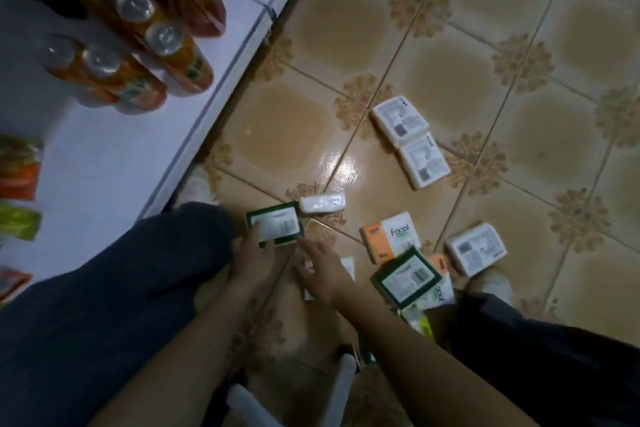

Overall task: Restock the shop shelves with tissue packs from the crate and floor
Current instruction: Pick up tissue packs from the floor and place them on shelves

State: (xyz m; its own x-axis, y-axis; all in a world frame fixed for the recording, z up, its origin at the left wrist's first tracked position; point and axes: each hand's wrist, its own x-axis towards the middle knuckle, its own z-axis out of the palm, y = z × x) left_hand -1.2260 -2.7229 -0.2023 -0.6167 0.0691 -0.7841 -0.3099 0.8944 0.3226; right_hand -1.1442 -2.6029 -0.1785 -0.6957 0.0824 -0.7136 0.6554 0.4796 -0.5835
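Several tissue packs lie scattered on the tiled floor. My left hand [252, 255] grips a green-edged pack [274, 224] by its near edge, just above the floor. My right hand [320, 270] hovers beside it with fingers spread, over a partly hidden white pack [348, 265]. A small white pack [322, 203] lies just beyond the green one. To the right sit an orange "facial" pack [391, 236], another green-edged pack [407, 277] and a white pack [476, 248]. Two joined white packs [410, 140] lie farther out.
A white shelf [114, 156] runs along the left, holding orange bottles [138, 55] and bright snack packets [19, 180]. My knees in dark trousers [114, 288] flank my arms. White crate bars [343, 388] show at the bottom edge.
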